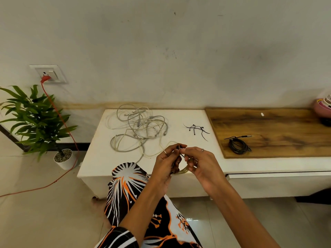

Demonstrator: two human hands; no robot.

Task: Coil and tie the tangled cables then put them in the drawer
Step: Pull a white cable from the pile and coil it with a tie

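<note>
One done: black coil (pixel 239 145) lies tied on wood top (pixel 286 133).
In hand: left hand (pixel 167 163), right hand (pixel 198 161) pinching black tie (pixel 181 155) round cream coil (pixel 182 170).
Left: grey tangle (pixel 139 129) — drawer not yet loaded.

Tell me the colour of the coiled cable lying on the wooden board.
Black: the coiled cable on the wooden board, clearest in the head view.

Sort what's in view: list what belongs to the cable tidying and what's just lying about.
Job: tangled grey cables; pale cable coil held in both hands; black ties; coiled black cable.
Lying about: potted plant; orange cord; wall socket; stacked bowls.
</note>
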